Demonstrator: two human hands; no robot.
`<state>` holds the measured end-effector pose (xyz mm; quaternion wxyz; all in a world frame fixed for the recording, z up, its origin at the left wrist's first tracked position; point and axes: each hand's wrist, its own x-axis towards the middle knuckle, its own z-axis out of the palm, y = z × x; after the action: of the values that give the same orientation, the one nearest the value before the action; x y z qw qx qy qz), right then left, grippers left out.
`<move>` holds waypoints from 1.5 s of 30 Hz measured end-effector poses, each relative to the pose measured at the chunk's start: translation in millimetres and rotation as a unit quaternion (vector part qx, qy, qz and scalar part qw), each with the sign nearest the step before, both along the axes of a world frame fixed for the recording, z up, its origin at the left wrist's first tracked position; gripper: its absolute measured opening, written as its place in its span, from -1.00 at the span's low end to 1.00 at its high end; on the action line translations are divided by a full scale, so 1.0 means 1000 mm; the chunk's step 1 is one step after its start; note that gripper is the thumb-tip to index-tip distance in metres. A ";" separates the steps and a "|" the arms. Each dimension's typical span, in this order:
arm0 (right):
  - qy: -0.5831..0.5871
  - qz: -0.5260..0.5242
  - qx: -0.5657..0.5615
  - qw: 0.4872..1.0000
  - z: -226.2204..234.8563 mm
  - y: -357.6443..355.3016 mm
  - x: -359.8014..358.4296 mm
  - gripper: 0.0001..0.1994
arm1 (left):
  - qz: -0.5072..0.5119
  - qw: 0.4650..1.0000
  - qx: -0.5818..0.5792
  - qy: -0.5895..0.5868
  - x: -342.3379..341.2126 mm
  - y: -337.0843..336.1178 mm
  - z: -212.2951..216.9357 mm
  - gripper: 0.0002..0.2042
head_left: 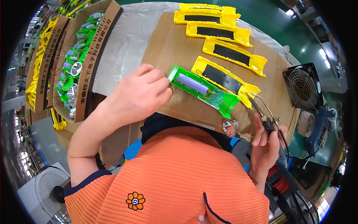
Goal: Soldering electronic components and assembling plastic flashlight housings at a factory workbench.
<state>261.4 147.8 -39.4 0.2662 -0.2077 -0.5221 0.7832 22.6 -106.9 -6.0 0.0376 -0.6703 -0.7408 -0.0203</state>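
My left hand [145,91] is closed, fingers curled at the left end of a green plastic torch shell [226,109]; what they pinch, if anything, is hidden. In that shell lie a purple cylindrical battery [192,83] and a small green circuit board [215,99] with red wires. A round silvery lamp reflector [229,128] hangs at the table's near edge, by the shell's right end. My right hand [266,143] grips a soldering iron [267,125] by its dark handle. The iron's tip is by the right end of the nearest yellow shell [250,91], which holds a black pad.
More yellow shells [242,36] with black pads lie in a row beyond, on a cardboard sheet [164,44]. Cardboard boxes at the left hold green lamp assemblies [76,56] and yellow parts [39,63]. A black fan [304,86] and a tape roll [306,124] are at the right.
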 end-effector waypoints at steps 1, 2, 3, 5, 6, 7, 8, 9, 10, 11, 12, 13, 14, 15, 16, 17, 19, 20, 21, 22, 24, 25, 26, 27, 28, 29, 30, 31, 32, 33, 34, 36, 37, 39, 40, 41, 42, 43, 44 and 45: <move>-0.004 -0.001 0.000 1.000 -0.001 0.001 0.001 -0.90 | -0.001 1.000 0.000 -0.004 -0.002 0.000 -0.001 -0.82; -0.005 0.019 -0.013 1.000 -0.002 0.002 0.002 -0.87 | 0.006 0.998 0.036 -0.056 -0.004 0.001 0.003 -0.82; -0.004 0.041 -0.027 0.999 -0.003 0.003 0.001 -0.84 | 0.014 0.992 0.071 -0.105 -0.005 0.002 0.006 -0.83; 0.014 0.036 -0.043 0.998 -0.005 0.000 -0.004 -0.83 | 0.027 0.984 0.103 -0.142 -0.003 0.009 0.004 -0.83; 0.008 0.047 -0.049 0.998 -0.007 0.001 -0.004 -0.84 | 0.022 0.975 0.139 -0.173 -0.001 0.013 0.001 -0.82; 0.001 0.058 -0.056 0.997 -0.007 0.001 -0.004 -0.84 | 0.017 0.963 0.176 -0.204 0.001 0.017 -0.002 -0.80; -0.002 0.060 -0.066 0.996 -0.007 0.002 -0.003 -0.83 | 0.018 0.962 0.177 -0.205 0.004 0.023 -0.005 -0.80; -0.004 0.061 -0.066 0.996 -0.006 0.002 -0.003 -0.83 | 0.017 0.959 0.180 -0.220 0.007 0.029 -0.008 -0.80; -0.001 0.066 -0.061 0.996 -0.006 0.002 -0.004 -0.83 | 0.016 0.954 0.184 -0.235 0.010 0.034 -0.010 -0.80; 0.002 0.072 -0.057 0.996 -0.005 0.001 -0.005 -0.82 | 0.018 0.954 0.184 -0.236 0.011 0.038 -0.011 -0.80; 0.000 0.071 -0.058 0.996 -0.005 0.001 -0.006 -0.82 | -0.005 0.951 0.177 -0.253 0.010 0.043 -0.011 -0.82; -0.011 0.075 -0.043 0.996 -0.005 0.000 -0.007 -0.83 | -0.027 0.947 0.170 -0.270 0.010 0.047 -0.011 -0.83; -0.023 0.079 -0.029 0.996 -0.006 0.000 -0.007 -0.83 | -0.027 0.947 0.168 -0.271 0.012 0.050 -0.012 -0.83; -0.024 0.078 -0.030 0.996 -0.006 0.001 -0.006 -0.83 | -0.022 0.949 0.163 -0.268 0.013 0.053 -0.012 -0.85; -0.028 0.079 -0.040 0.996 -0.007 0.003 -0.004 -0.81 | -0.017 0.951 0.158 -0.265 0.013 0.055 -0.012 -0.87; -0.033 0.081 -0.051 0.995 -0.007 0.004 -0.003 -0.79 | -0.018 0.951 0.157 -0.266 0.014 0.057 -0.012 -0.87; -0.033 0.079 -0.052 0.995 -0.006 0.003 -0.003 -0.78 | -0.008 0.952 0.156 -0.264 0.014 0.061 -0.009 -0.88; -0.032 0.078 -0.052 0.995 -0.006 0.002 -0.003 -0.78 | -0.009 0.952 0.155 -0.264 0.015 0.062 -0.008 -0.88; -0.032 0.077 -0.053 0.995 -0.006 0.003 -0.003 -0.78 | -0.006 0.955 0.143 -0.259 0.015 0.063 -0.007 -0.88; -0.035 0.083 -0.042 0.995 -0.007 0.003 -0.002 -0.78 | -0.004 0.958 0.132 -0.253 0.015 0.064 -0.006 -0.87; -0.076 0.092 -0.042 0.992 0.000 0.002 -0.002 -0.77 | -0.009 0.964 0.121 -0.237 0.015 0.066 -0.003 -0.86; -0.075 0.093 -0.042 0.992 0.000 0.001 -0.003 -0.77 | -0.014 0.969 0.111 -0.220 0.015 0.067 -0.003 -0.85; -0.081 0.097 -0.033 0.991 0.000 0.000 -0.004 -0.78 | -0.014 0.969 0.110 -0.220 0.016 0.067 -0.003 -0.85; -0.087 0.101 -0.022 0.991 0.000 -0.001 -0.005 -0.79 | -0.013 0.970 0.109 -0.215 0.016 0.068 -0.003 -0.85; -0.087 0.100 -0.022 0.991 0.002 -0.003 -0.006 -0.79 | -0.012 0.972 0.108 -0.211 0.016 0.068 -0.003 -0.84; -0.088 0.097 -0.029 0.991 0.004 -0.004 -0.008 -0.80 | -0.013 0.971 0.108 -0.211 0.017 0.068 -0.003 -0.84; -0.090 0.094 -0.035 0.991 0.005 -0.005 -0.009 -0.81 | -0.009 0.972 0.107 -0.208 0.017 0.068 -0.002 -0.85; -0.090 0.094 -0.035 0.991 0.006 -0.006 -0.010 -0.81 | -0.005 0.973 0.106 -0.205 0.017 0.068 -0.002 -0.85; -0.094 0.096 -0.038 0.990 0.007 -0.006 -0.010 -0.82 | -0.005 0.973 0.106 -0.205 0.018 0.068 -0.002 -0.85; -0.100 0.096 -0.040 0.990 0.008 -0.006 -0.010 -0.83 | 0.000 0.974 0.103 -0.203 0.018 0.068 -0.002 -0.85; -0.100 0.095 -0.039 0.990 0.008 -0.006 -0.010 -0.83 | 0.004 0.975 0.101 -0.200 0.019 0.069 -0.002 -0.85; -0.102 0.096 -0.028 0.990 0.006 -0.006 -0.011 -0.83 | 0.006 0.975 0.097 -0.201 0.020 0.069 -0.003 -0.85; -0.102 0.096 -0.028 0.990 0.005 -0.005 -0.010 -0.83 | 0.008 0.975 0.094 -0.201 0.020 0.069 -0.003 -0.84; -0.101 0.110 0.023 0.989 0.001 -0.003 -0.008 -0.81 | 0.009 0.975 0.092 -0.203 0.020 0.069 -0.002 -0.83; -0.100 0.111 0.024 0.989 0.000 -0.003 -0.008 -0.81 | 0.010 0.974 0.091 -0.205 0.021 0.069 -0.002 -0.82; -0.102 0.112 0.021 0.988 0.000 -0.004 -0.008 -0.80 | 0.010 0.975 0.091 -0.205 0.021 0.068 -0.002 -0.82; -0.104 0.113 0.020 0.988 0.000 -0.004 -0.008 -0.79 | 0.013 0.975 0.084 -0.204 0.022 0.068 -0.001 -0.81; -0.104 0.113 0.020 0.988 0.001 -0.004 -0.008 -0.79 | 0.015 0.976 0.077 -0.203 0.022 0.068 -0.001 -0.80; -0.105 0.116 0.024 0.987 0.002 -0.004 -0.009 -0.80 | 0.015 0.976 0.077 -0.203 0.022 0.068 -0.001 -0.80; -0.106 0.120 0.028 0.987 0.002 -0.004 -0.009 -0.80 | 0.016 0.977 0.077 -0.200 0.023 0.068 -0.001 -0.79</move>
<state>252.6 143.5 -37.4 0.1194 -0.2183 -0.5899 0.7682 45.5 -39.3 -7.0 -0.0600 -0.6357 -0.7404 -0.2103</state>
